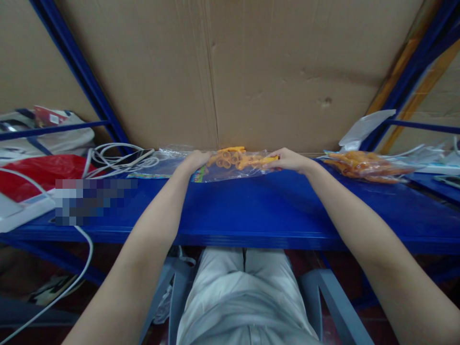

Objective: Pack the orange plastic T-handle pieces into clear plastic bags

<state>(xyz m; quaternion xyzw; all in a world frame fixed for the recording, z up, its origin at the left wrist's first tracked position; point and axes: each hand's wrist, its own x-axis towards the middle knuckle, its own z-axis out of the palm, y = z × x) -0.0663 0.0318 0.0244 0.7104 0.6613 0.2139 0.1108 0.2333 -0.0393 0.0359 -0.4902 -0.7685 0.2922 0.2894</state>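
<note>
Near the back of the blue table, a clear plastic bag (pixel 223 175) lies flat, with a colourful printed strip near its left part. Several orange plastic pieces with round, ring-like ends (pixel 233 158) are gathered in or on it; I cannot tell which. My left hand (pixel 196 161) is closed at the bag's left part, its fingertips partly hidden near the orange pieces. On the other side, my right hand (pixel 288 160) pinches the end of a long orange plastic piece (pixel 270 159) at the right of the pile.
A filled bag of orange pieces (pixel 364 165) lies on the table (pixel 258 206) to the right. White cables (pixel 115 158) and a red bag (pixel 46 172) are at left. A cardboard wall (pixel 251 72) rises behind, between blue posts (pixel 81 72).
</note>
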